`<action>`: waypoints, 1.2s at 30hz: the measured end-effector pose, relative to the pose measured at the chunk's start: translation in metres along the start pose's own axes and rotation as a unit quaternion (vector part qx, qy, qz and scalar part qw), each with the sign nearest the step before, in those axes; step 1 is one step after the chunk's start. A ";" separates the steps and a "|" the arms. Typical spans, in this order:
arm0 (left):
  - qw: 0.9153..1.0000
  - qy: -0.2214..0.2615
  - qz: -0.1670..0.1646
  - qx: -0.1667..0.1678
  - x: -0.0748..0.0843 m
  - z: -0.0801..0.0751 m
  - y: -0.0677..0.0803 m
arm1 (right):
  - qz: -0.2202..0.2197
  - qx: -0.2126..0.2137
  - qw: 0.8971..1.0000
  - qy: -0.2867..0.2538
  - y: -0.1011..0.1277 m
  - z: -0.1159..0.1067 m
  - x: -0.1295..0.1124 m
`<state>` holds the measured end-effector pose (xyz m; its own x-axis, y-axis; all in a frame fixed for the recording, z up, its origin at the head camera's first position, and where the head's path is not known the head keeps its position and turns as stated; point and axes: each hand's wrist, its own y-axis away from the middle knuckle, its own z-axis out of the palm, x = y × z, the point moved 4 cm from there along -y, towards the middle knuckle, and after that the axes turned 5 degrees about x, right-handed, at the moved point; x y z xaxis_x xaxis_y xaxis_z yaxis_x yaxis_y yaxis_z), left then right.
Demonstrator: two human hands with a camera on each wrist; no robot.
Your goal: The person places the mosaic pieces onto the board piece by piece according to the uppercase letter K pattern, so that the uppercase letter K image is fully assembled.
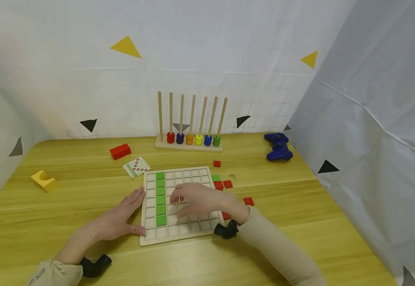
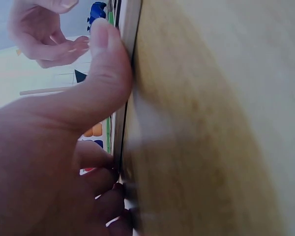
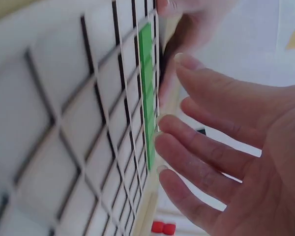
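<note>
A wooden grid board lies on the table, with a column of several green tiles near its left side. My left hand rests against the board's left edge, fingers extended and thumb at the near corner. In the left wrist view its thumb touches the board's rim. Over the middle of the board hovers my right hand, fingers loosely bent. The right wrist view shows nothing between its fingers, which are apart from the grid. This hand and forearm hide part of the board's right side.
Several red tiles and a green tile lie right of the board. A pattern card, a red block and a yellow arch block are to the left. Behind stand a bead rack and a blue game controller.
</note>
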<state>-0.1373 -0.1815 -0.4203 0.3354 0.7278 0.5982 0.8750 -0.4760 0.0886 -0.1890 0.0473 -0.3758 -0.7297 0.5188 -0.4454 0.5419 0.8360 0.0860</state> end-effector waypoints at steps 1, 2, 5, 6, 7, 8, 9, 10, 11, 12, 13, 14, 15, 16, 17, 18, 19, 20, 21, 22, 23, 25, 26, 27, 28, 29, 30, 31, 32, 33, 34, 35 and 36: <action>1.000 0.002 -0.001 -0.001 0.000 0.000 0.000 | -0.001 0.009 1.000 -0.005 0.002 -0.003 0.004; 1.000 0.002 -0.001 -0.002 0.000 0.000 0.000 | -0.001 0.017 1.000 -0.014 0.005 -0.006 0.008; 1.000 0.004 -0.002 -0.004 0.000 0.000 -0.001 | 0.008 0.042 0.998 -0.052 0.015 -0.017 0.021; 1.000 0.005 -0.003 -0.005 0.000 0.000 -0.001 | 0.010 0.050 0.997 -0.061 0.018 -0.020 0.026; 1.000 0.005 -0.003 -0.005 0.000 0.000 -0.001 | 0.013 0.058 0.996 -0.069 0.021 -0.023 0.030; 1.000 0.005 -0.003 -0.005 0.000 0.000 0.000 | 0.015 0.066 0.995 -0.077 0.024 -0.026 0.034; 1.000 0.005 -0.003 -0.005 0.000 0.000 0.000 | 0.016 0.075 0.994 -0.083 0.027 -0.029 0.038; 1.000 0.005 -0.002 -0.005 0.000 0.000 0.000 | 0.015 0.085 0.993 -0.086 0.030 -0.032 0.042; 1.000 0.005 -0.002 -0.005 0.000 0.000 0.000 | 0.014 0.095 0.992 -0.083 0.033 -0.034 0.046; 1.000 0.005 -0.001 -0.005 0.000 0.000 0.000 | 0.016 0.103 0.991 -0.082 0.035 -0.036 0.049; 1.000 0.005 -0.001 -0.004 0.000 0.000 0.000 | 0.019 0.111 0.990 -0.081 0.038 -0.038 0.053; 1.000 0.005 -0.001 -0.005 0.000 0.000 0.000 | 0.022 0.117 0.990 -0.079 0.040 -0.039 0.057; 1.000 0.006 -0.001 -0.005 0.000 0.000 0.000 | 0.028 0.120 0.989 -0.077 0.041 -0.039 0.061; 1.000 0.007 -0.002 -0.005 0.000 0.000 0.000 | 0.033 0.123 0.989 -0.074 0.043 -0.040 0.065; 1.000 0.009 -0.002 -0.006 0.000 0.000 0.000 | 0.041 0.125 0.989 -0.072 0.043 -0.040 0.070; 1.000 0.009 -0.003 -0.006 0.000 0.000 0.000 | 0.049 0.125 0.988 -0.070 0.044 -0.040 0.075; 1.000 0.009 -0.003 -0.006 0.000 0.000 0.000 | 0.056 0.127 0.988 -0.072 0.045 -0.040 0.079; 1.000 0.008 -0.002 -0.006 0.000 0.000 -0.001 | 0.064 0.128 0.987 -0.072 0.045 -0.041 0.084; 1.000 0.007 -0.001 -0.006 0.000 0.000 -0.001 | 0.073 0.130 0.986 -0.072 0.047 -0.041 0.088; 1.000 0.005 0.000 -0.005 0.000 0.000 -0.001 | 0.082 0.134 0.985 -0.072 0.048 -0.043 0.093; 1.000 0.002 0.001 -0.005 0.000 0.000 -0.001 | 0.092 0.138 0.984 -0.071 0.049 -0.044 0.097; 1.000 -0.001 0.001 -0.005 0.000 0.000 -0.002 | 0.107 0.144 0.982 -0.060 0.052 -0.047 0.104; 1.000 -0.001 0.000 -0.006 -0.001 0.000 -0.002 | 0.116 0.147 0.981 -0.055 0.054 -0.048 0.108; 1.000 0.001 -0.002 -0.007 -0.001 0.000 -0.002 | 0.121 0.150 0.980 -0.047 0.055 -0.049 0.111; 1.000 0.002 -0.003 -0.007 -0.001 0.000 -0.002 | 0.125 0.152 0.979 -0.043 0.055 -0.050 0.113; 1.000 0.005 -0.005 -0.009 -0.001 0.000 -0.001 | 0.129 0.153 0.979 -0.039 0.056 -0.050 0.116; 1.000 0.007 -0.005 -0.009 -0.001 0.000 -0.001 | 0.132 0.154 0.979 -0.034 0.057 -0.050 0.118; 1.000 0.007 -0.006 -0.010 -0.001 0.000 -0.001 | 0.135 0.154 0.978 -0.033 0.057 -0.050 0.120; 1.000 0.009 -0.006 -0.010 -0.001 0.000 -0.001 | 0.138 0.154 0.978 -0.031 0.058 -0.050 0.121; 1.000 0.010 -0.006 -0.010 -0.001 0.000 -0.001 | 0.139 0.154 0.978 -0.029 0.058 -0.050 0.122; 1.000 0.010 -0.006 -0.010 0.000 0.000 -0.001 | 0.142 0.154 0.977 -0.028 0.058 -0.051 0.123; 1.000 0.010 -0.006 -0.010 0.000 0.000 -0.001 | 0.143 0.154 0.977 -0.025 0.058 -0.050 0.123; 1.000 0.009 -0.005 -0.009 0.000 0.000 -0.001 | 0.145 0.154 0.977 -0.024 0.058 -0.050 0.124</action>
<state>-0.1381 -0.1809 -0.4201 0.3203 0.7237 0.6113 0.8721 -0.4773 0.1081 -0.2689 0.1690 -0.3810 -0.5099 0.7110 -0.4843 0.8283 0.5578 -0.0532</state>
